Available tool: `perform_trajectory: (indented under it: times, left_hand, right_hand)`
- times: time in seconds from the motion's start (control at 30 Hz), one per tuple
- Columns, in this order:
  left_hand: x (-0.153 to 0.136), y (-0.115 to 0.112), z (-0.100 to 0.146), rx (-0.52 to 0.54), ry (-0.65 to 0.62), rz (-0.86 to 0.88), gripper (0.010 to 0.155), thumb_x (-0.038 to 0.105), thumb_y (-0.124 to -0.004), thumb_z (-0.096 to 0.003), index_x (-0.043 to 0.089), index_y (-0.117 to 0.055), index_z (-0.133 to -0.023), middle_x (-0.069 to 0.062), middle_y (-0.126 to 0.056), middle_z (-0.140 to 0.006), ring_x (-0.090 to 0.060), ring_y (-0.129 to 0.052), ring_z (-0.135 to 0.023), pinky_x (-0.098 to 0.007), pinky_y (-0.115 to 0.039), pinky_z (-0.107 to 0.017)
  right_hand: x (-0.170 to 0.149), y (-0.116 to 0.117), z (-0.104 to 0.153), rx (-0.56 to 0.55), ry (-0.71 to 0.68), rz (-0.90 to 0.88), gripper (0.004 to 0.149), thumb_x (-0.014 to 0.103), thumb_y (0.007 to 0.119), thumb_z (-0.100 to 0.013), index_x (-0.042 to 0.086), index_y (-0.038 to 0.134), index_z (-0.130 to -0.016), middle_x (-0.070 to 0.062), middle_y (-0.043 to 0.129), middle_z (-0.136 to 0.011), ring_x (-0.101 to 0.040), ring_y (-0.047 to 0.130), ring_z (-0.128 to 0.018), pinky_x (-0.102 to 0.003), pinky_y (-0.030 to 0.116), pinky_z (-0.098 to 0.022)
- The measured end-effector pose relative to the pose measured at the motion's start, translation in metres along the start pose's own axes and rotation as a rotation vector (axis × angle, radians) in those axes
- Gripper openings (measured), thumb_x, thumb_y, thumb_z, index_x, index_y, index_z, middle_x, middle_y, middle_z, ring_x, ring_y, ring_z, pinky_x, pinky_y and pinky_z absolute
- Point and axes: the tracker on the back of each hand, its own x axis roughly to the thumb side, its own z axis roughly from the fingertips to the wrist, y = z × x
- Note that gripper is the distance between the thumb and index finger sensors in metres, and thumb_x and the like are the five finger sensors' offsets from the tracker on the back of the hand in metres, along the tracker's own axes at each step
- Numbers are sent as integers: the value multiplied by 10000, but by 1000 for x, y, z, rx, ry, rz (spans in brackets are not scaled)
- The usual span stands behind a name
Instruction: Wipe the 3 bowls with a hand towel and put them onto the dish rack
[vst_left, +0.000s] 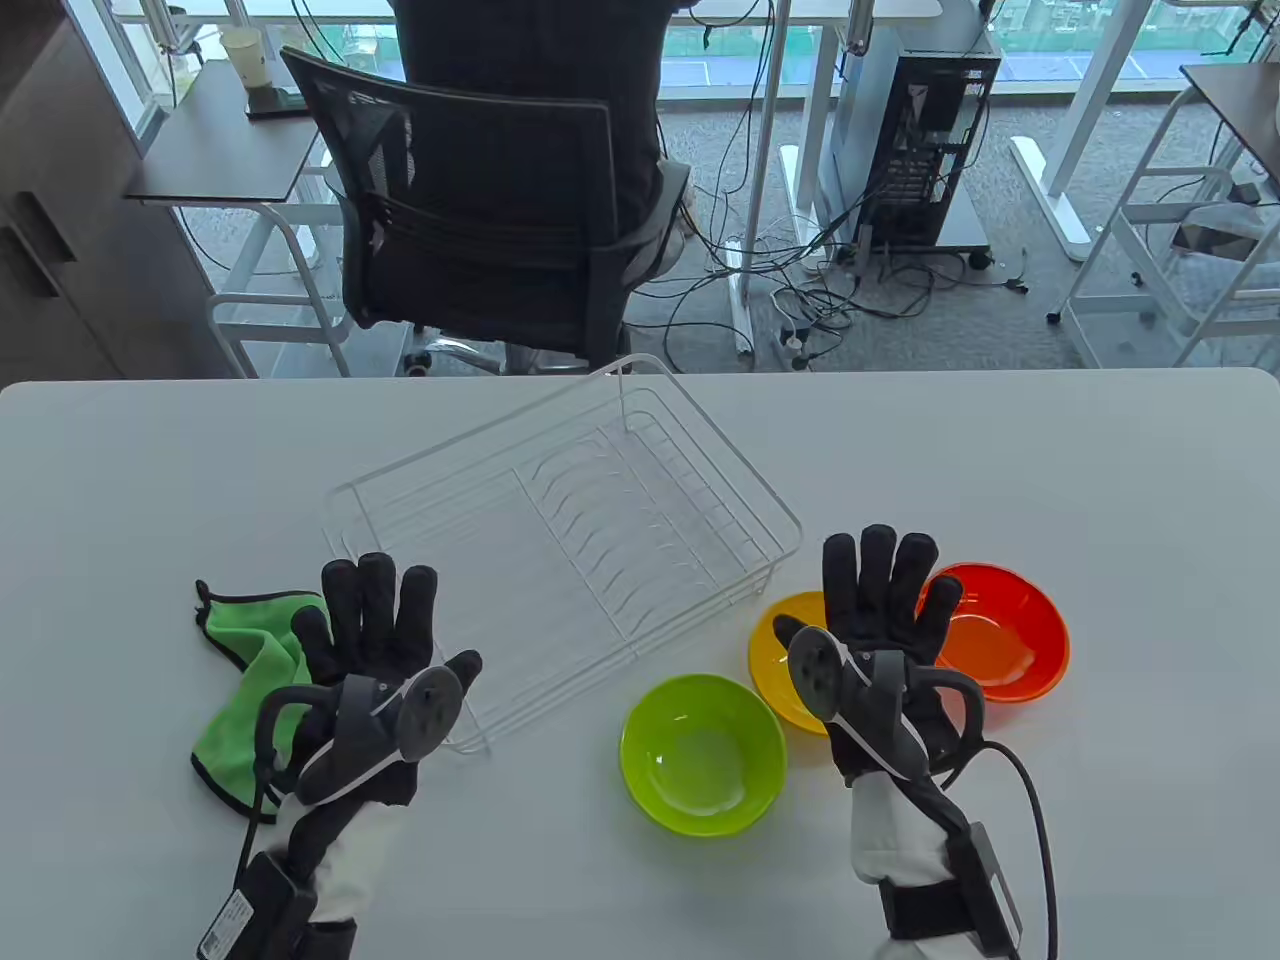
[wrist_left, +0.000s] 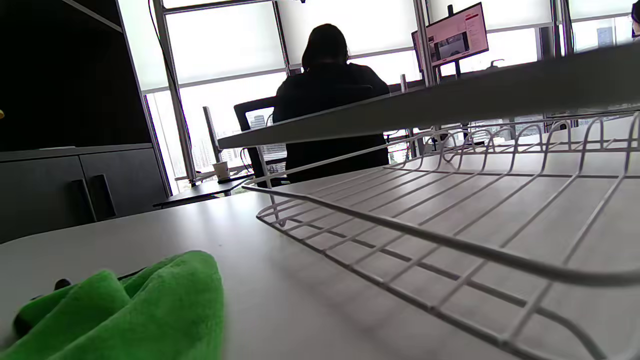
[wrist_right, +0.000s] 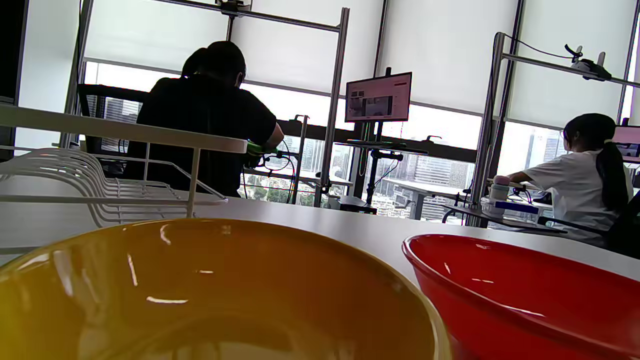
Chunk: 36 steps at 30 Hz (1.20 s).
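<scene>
Three bowls sit on the white table to the right of the wire dish rack (vst_left: 560, 530): a green bowl (vst_left: 703, 753), a yellow bowl (vst_left: 785, 655) and a red bowl (vst_left: 1005, 635). My right hand (vst_left: 885, 600) lies flat with straight fingers over the yellow bowl and the red bowl's near edge, holding nothing. A green hand towel (vst_left: 240, 700) lies crumpled at the left. My left hand (vst_left: 375, 620) rests with spread fingers partly on the towel, beside the rack's front left corner. The yellow bowl (wrist_right: 210, 295) and red bowl (wrist_right: 525, 295) fill the right wrist view. Towel (wrist_left: 130, 310) and rack (wrist_left: 450, 220) show in the left wrist view.
The rack holds nothing. An office chair (vst_left: 480, 220) with a seated person stands beyond the table's far edge. Desks, cables and a computer tower (vst_left: 925, 140) are on the floor behind. Another person (wrist_right: 580, 180) sits far right.
</scene>
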Motion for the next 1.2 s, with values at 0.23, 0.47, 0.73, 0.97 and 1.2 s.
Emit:
perform_trajectory:
  times: [0.23,0.47,0.73,0.97,1.2]
  left_hand:
    - [0,0,0,-19,-1,-5,866,630,-437,-572,105,-49,-1141,-285,37,-1149,-557,58,-1032,-767,-251,-689]
    - [0,-1,-1,-25,-5,-1,864,627,-440,-572,105,-56,-1142,-285,30,-1152,-558,55,-1035,-768,-255,-688]
    - [-2,-1,-1,-47,4,14,860,621,-447,-572,105,-67,-1145,-285,14,-1159,-559,61,-1042,-765,-267,-692]
    - [-31,-3,-3,-41,126,87,800,557,-472,-587,136,-77,-1140,-281,-19,-1160,-556,-8,-1052,-758,-291,-698]
    - [-81,-30,-1,-169,334,232,774,523,-477,-598,158,-39,-1121,-285,31,-1143,-574,-21,-1050,-761,-320,-698]
  right_hand:
    - [3,-1,1,3,-8,7,846,650,485,-441,220,255,-1132,-119,170,-1176,-397,33,-1046,-603,125,-726]
    - [5,-2,1,15,-10,10,843,647,493,-442,219,263,-1131,-119,177,-1176,-397,39,-1048,-602,127,-727]
    - [7,-2,2,26,-14,18,842,644,501,-443,218,268,-1130,-119,180,-1176,-397,43,-1048,-601,129,-727]
    - [9,-2,2,28,-20,17,839,641,509,-444,220,271,-1130,-116,183,-1176,-394,47,-1051,-600,130,-728]
    - [12,-2,3,36,-28,13,836,636,518,-445,220,278,-1129,-115,193,-1177,-395,54,-1052,-601,134,-728]
